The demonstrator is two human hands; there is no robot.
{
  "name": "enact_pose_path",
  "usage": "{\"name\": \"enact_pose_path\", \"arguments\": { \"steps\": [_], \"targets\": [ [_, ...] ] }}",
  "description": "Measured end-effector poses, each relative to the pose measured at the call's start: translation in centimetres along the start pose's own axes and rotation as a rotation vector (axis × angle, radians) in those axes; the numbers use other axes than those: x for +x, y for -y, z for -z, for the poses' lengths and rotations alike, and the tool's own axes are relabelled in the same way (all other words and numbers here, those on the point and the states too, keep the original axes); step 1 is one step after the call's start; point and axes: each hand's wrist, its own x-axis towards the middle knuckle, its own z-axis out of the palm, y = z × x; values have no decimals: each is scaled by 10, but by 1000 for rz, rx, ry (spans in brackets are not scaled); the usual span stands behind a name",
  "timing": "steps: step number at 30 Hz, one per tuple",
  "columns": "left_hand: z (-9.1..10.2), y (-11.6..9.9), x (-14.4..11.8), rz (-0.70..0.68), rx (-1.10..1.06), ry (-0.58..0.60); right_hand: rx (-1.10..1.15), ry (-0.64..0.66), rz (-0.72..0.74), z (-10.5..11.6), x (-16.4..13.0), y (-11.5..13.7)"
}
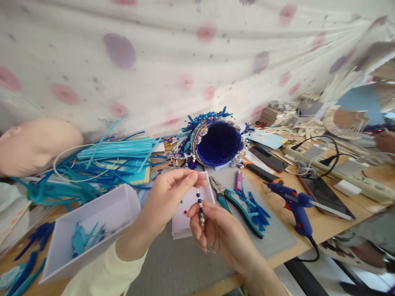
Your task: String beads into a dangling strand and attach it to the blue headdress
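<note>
The right hand [217,226] pinches a beaded strand [200,201] between thumb and fingers; the left hand [168,197], fingertips together, pinches at its upper end; teal-handled pliers [245,213] lie just beside; beyond sits a blue-lined, beaded headdress [219,144].

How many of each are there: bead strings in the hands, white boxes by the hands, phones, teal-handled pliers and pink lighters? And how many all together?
Bead string: 1
White boxes: 2
Phones: 2
Teal-handled pliers: 1
Pink lighter: 1
Total: 7
</note>
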Motion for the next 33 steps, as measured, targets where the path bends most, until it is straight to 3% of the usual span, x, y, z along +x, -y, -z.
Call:
{"name": "enact_pose_path", "arguments": {
  "steps": [5,13,20,28,33],
  "targets": [
    [0,-1,-2,44,-35,59,-5,-18,13,-3,1,1],
    [8,-1,-6,123,210,360,48,-9,74,-5,2,5],
    [4,-3,-3,111,311,364,64,50,58,-6,1,8],
    [-5,-13,-12,2,586,325,67,-45,-31,0,-10,11],
    [-9,-12,-15,-43,639,306,9,-65,-21,5,-13,13]
  ]
}}
